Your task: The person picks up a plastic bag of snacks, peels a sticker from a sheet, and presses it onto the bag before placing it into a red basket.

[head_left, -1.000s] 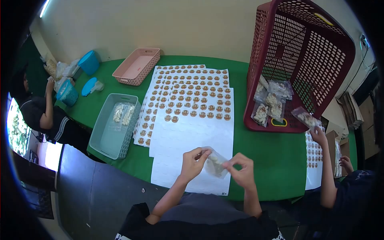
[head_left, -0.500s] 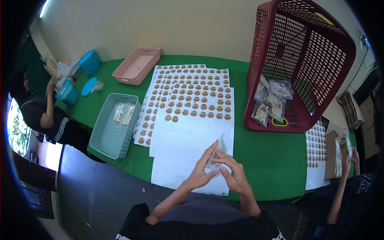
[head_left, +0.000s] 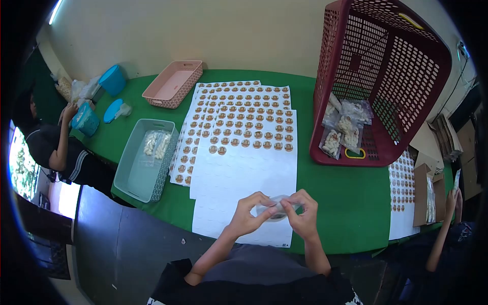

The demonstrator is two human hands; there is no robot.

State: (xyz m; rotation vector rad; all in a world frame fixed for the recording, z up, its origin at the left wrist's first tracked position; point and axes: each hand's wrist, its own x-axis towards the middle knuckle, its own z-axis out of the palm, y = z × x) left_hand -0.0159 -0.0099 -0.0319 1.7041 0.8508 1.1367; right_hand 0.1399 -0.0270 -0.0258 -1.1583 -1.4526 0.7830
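Over the lower part of a white sticker sheet, a small clear plastic pouch is stretched between my two hands. My left hand pinches its left side, thumb on top and fingers curled beneath. On the other side, my right hand grips the pouch the same way, thumb close to the left thumb. The pouch's contents are mostly hidden by the fingers. Rows of round brown stickers remain on the upper part of the sheet, while its lower part shows only faint round outlines.
Left of the sheets stands a green basket with filled pouches; behind it is a pink basket. A tall maroon basket at right holds several filled pouches. One person works at far left, another's arm at right.
The pouch has gone from upright to lying flatter and lower between my hands. My right hand has changed from spread fingers to a pinch. The right-hand co-worker's hands have moved up.
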